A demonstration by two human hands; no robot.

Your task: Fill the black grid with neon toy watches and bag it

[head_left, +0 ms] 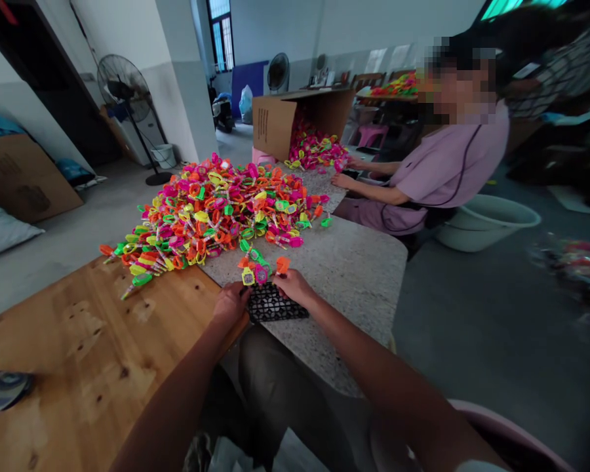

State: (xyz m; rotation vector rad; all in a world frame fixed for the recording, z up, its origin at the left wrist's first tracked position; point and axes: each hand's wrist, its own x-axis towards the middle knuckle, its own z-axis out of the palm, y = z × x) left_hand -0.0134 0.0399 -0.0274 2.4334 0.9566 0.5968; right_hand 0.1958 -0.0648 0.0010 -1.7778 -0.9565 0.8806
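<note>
A black plastic grid tray lies at the near edge of the stone-topped table, in front of my lap. My left hand is closed on its left end, fingers curled at the corner. Pinched in my right hand, over the tray's far edge, is an orange toy watch. Beside it, at the tray's far side, stand a yellow toy watch and a pink toy watch, with green and orange ones just behind. A large pile of bright toy watches spreads beyond my hands.
A wooden board adjoins on the left, with a tape roll on it. A cardboard box on its side spills more toy watches. To the right sits a co-worker, hands at the table, near a white tub.
</note>
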